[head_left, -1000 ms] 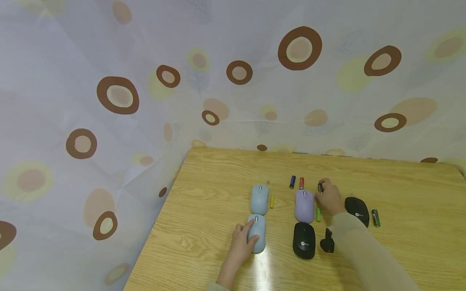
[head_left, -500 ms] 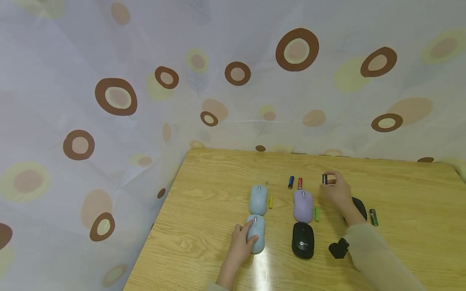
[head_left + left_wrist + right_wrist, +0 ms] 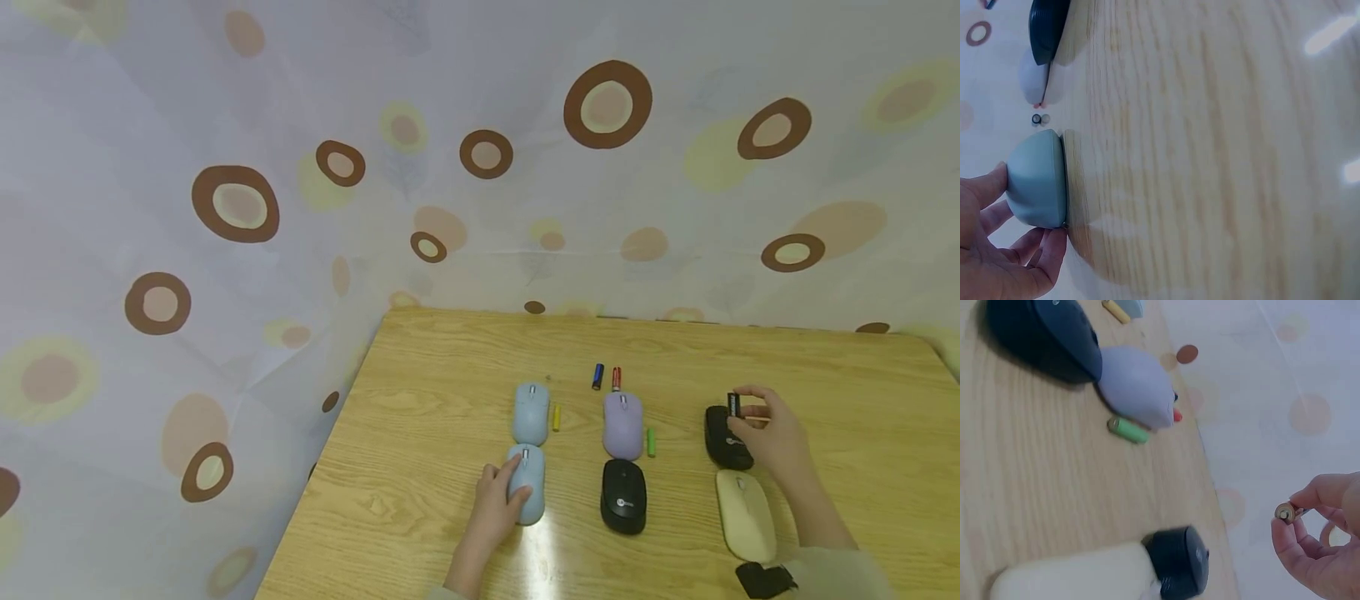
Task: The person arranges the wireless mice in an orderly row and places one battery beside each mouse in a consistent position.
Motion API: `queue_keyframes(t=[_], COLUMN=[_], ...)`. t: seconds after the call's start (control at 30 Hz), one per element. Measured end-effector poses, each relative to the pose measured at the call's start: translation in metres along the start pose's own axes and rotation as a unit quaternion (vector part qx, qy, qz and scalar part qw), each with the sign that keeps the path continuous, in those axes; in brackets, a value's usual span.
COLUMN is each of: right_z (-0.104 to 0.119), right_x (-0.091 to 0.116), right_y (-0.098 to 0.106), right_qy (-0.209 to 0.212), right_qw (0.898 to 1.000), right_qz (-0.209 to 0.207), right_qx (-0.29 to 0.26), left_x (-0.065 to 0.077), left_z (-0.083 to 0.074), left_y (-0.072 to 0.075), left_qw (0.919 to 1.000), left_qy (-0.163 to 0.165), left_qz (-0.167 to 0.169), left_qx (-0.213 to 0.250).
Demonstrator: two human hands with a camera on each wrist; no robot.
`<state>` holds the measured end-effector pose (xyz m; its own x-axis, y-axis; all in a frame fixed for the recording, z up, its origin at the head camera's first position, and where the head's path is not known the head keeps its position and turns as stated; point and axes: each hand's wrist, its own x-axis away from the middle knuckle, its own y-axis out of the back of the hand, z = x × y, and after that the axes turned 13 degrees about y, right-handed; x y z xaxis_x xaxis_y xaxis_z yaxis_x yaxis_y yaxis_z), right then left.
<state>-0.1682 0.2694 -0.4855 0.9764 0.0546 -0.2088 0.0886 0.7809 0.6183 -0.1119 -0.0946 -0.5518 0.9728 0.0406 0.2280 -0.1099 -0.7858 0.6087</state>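
In the head view my left hand [image 3: 491, 506] grips the nearer light blue mouse [image 3: 528, 487] on the table. The left wrist view shows thumb and fingers curled around the sides of this mouse [image 3: 1038, 178]. My right hand [image 3: 776, 433] pinches a small black battery [image 3: 734, 405] between thumb and fingertips. It overlaps the far black mouse [image 3: 723, 442] in the head view. In the right wrist view the battery's round metal end [image 3: 1284, 513] faces the camera. A cream mouse [image 3: 746, 515] lies just in front of that black mouse, beside my right forearm.
Another light blue mouse [image 3: 532, 412] has a yellow battery [image 3: 557, 418] beside it. A purple mouse [image 3: 624, 425] stands behind a second black mouse [image 3: 624, 497]. Around the purple mouse lie green [image 3: 651, 442], red [image 3: 617, 378] and blue batteries [image 3: 597, 377]. A patterned sheet [image 3: 525, 208] borders the table.
My right hand has lifted the black battery and carried it right, to the far black mouse. The cream mouse has come into view from under the sleeve. My left hand stays on its mouse.
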Motion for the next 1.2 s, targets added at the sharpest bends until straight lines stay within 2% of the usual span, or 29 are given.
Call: queue_keyframes(t=[0.17, 0.37, 0.67, 0.8, 1.0, 1.2], right_z=[-0.014, -0.035, -0.055, -0.061, -0.068, -0.069], right_x=[0.024, 0.048, 0.071, 0.079, 0.092, 0.097], right_y=[0.009, 0.01, 0.006, 0.003, -0.003, -0.008], right_qy=[-0.005, -0.027, -0.13, -0.159, -0.158, -0.165], right_qw=[1.0, 0.999, 0.989, 0.984, 0.983, 0.981], right_qz=[-0.006, 0.006, 0.037, 0.053, 0.066, 0.067], right_qx=[0.03, 0.038, 0.061, 0.064, 0.06, 0.071], left_x=[0.0, 0.0, 0.0, 0.0, 0.0, 0.0], left_z=[0.001, 0.001, 0.0, 0.0, 0.0, 0.001], left_y=[0.0, 0.001, 0.0, -0.001, -0.002, -0.003], left_qw=[1.0, 0.9999, 0.9999, 0.9998, 0.9999, 0.9996], left_qy=[-0.005, -0.009, -0.009, -0.012, -0.012, -0.02], left_qz=[-0.006, -0.008, -0.009, -0.013, -0.01, -0.019], left_qx=[0.002, 0.004, 0.002, 0.001, 0.0, 0.002])
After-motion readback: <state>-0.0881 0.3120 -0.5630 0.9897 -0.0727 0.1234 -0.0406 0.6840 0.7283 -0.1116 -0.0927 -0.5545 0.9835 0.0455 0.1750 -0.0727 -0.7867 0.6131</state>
